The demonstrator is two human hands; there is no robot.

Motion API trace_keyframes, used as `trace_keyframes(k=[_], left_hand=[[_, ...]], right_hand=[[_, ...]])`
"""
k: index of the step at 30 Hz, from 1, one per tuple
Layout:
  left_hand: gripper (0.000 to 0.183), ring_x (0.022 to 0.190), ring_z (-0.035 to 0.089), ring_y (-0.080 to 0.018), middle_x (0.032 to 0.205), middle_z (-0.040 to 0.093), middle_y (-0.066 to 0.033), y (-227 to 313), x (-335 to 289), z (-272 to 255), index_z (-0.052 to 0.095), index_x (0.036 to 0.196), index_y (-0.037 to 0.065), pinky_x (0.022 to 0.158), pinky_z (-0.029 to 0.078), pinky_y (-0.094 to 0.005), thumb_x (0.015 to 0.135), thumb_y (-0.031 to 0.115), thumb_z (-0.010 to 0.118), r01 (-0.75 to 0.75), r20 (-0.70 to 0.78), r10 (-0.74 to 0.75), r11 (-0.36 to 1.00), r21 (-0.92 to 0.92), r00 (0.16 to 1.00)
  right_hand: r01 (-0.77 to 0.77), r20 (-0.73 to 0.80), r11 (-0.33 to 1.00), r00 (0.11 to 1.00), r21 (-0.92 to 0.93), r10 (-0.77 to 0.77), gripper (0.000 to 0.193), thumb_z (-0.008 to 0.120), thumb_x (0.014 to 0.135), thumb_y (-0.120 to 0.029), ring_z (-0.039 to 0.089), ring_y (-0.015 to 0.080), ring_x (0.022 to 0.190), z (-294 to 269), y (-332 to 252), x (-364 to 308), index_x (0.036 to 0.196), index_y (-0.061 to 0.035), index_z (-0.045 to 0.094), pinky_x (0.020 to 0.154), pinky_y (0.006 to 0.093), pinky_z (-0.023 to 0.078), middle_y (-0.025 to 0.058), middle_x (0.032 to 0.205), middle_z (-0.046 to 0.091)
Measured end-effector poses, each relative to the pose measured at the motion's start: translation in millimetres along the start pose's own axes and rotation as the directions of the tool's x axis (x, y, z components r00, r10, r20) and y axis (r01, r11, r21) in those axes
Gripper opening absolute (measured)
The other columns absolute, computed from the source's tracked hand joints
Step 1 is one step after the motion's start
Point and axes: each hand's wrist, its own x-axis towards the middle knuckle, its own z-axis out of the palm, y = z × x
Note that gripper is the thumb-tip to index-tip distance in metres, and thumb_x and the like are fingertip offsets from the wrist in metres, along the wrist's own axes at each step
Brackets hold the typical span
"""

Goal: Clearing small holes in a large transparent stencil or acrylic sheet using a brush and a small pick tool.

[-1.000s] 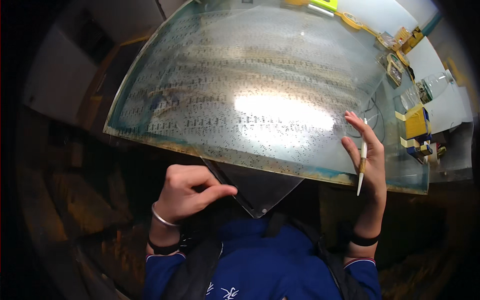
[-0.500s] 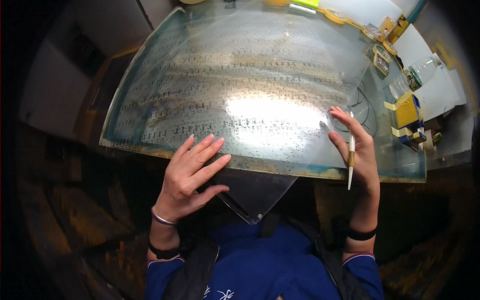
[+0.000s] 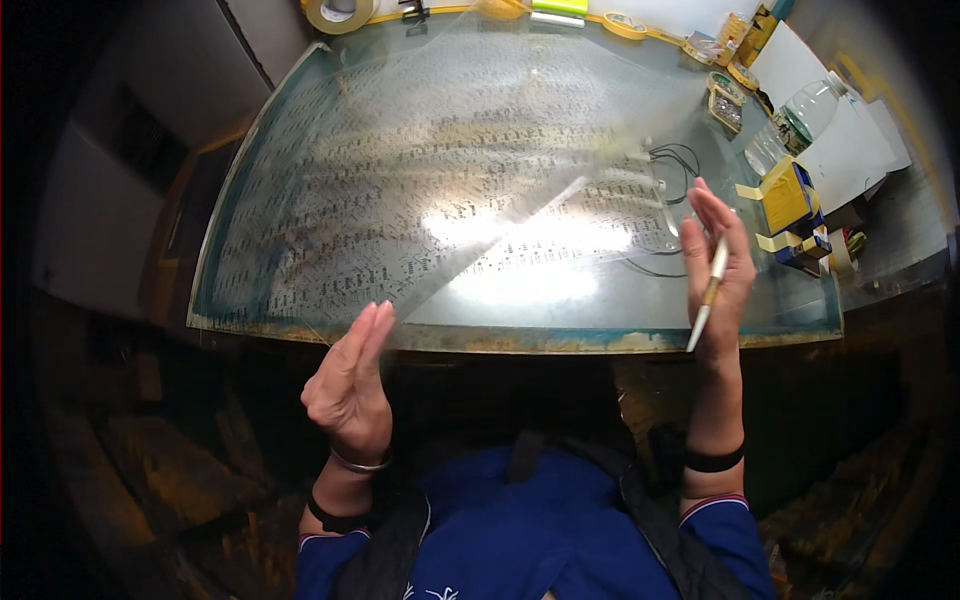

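On the glass-topped table lies a clear sheet (image 3: 430, 170) with rows of small dark marks, its edge smeared by motion. My left hand (image 3: 350, 385) is at the sheet's near left corner, fingers stretched out; its thumb is hidden. My right hand (image 3: 728, 285) hovers over the table's right side with fingers raised, and a slim white pen-shaped tool (image 3: 711, 290) with a brown middle is tucked in it. The tool's tapered end points toward me. Glare covers the middle of the sheet and table.
Along the right stand a blue and yellow tape dispenser (image 3: 788, 200), a clear plastic bottle (image 3: 800, 120) and a small box of little parts (image 3: 724, 108). Dark cables (image 3: 680, 165) loop on the glass. Tape rolls, one being a wide roll (image 3: 340, 10), line the back.
The sheet has turned, and its corner no longer juts over the near edge toward me. My left hand has tipped onto its side. The right hand still holds the pen-shaped tool.
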Motion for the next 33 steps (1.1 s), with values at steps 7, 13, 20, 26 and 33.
trace_keyframes(k=[7, 13, 20, 26, 33], left_hand=[[0.044, 0.118, 0.054, -0.0332, 0.126, 0.057, -0.0185, 24.8, 16.7, 33.2, 0.062, 0.118, 0.003, 0.102, 0.039, -0.0466, 0.078, 0.02, 0.072, -0.353, 0.514, 0.245, 0.928, 0.123, 0.822], [0.058, 0.128, 0.045, -0.0323, 0.137, 0.048, -0.0165, 29.0, 18.0, 48.5, 0.057, 0.126, 0.007, 0.107, 0.032, -0.0482, 0.076, 0.033, 0.07, -0.441, 0.637, 0.179, 0.853, 0.28, 0.749], [0.062, 0.127, 0.046, -0.0308, 0.137, 0.048, -0.0152, 34.2, 19.2, 57.5, 0.054, 0.13, 0.012, 0.105, 0.035, -0.0464, 0.077, 0.042, 0.067, -0.45, 0.633, 0.159, 0.83, 0.33, 0.757], [0.064, 0.128, 0.044, -0.0305, 0.138, 0.047, -0.0158, 35.7, 20.2, 60.7, 0.053, 0.131, 0.012, 0.105, 0.035, -0.0458, 0.079, 0.049, 0.062, -0.453, 0.643, 0.151, 0.826, 0.335, 0.751], [0.06, 0.125, 0.047, -0.0294, 0.138, 0.047, -0.016, 35.3, 23.6, 64.9, 0.055, 0.13, 0.015, 0.101, 0.036, -0.044, 0.085, 0.054, 0.054, -0.482, 0.63, 0.17, 0.796, 0.365, 0.758]], right_hand=[[-0.24, 0.105, 0.968, 0.967, 0.075, 0.232, 0.027, 0.055, 0.096, -0.015, 0.06, 0.0144, 0.098, -8.6, -6.1, 3.3, 0.116, 0.0028, 0.057, 0.088, 0.0269, 0.046, 0.0113, 0.104, 0.066], [-0.27, 0.15, 0.957, 0.956, 0.107, 0.253, 0.027, 0.061, 0.091, -0.01, 0.063, 0.0152, 0.091, -5.0, -1.7, 2.1, 0.115, 0.0037, 0.056, 0.08, 0.0249, 0.05, 0.016, 0.1, 0.067], [-0.295, 0.174, 0.949, 0.946, 0.114, 0.274, 0.038, 0.068, 0.086, -0.007, 0.063, 0.0143, 0.09, -5.6, 3.7, 0.8, 0.12, 0.0021, 0.055, 0.079, 0.0247, 0.05, 0.016, 0.107, 0.065], [-0.194, 0.175, 0.981, 0.966, 0.004, 0.19, 0.041, 0.071, 0.082, -0.005, 0.062, 0.0144, 0.089, -5.8, 9.8, -0.2, 0.12, -0.0008, 0.056, 0.079, 0.0248, 0.05, 0.0148, 0.106, 0.065], [-0.031, 0.071, 0.997, 0.997, -0.063, 0.036, 0.042, 0.051, 0.098, -0.033, 0.057, 0.0111, 0.087, -8.9, -2.7, 3.7, 0.127, -0.0033, 0.052, 0.074, 0.0235, 0.047, 0.0134, 0.103, 0.063]])
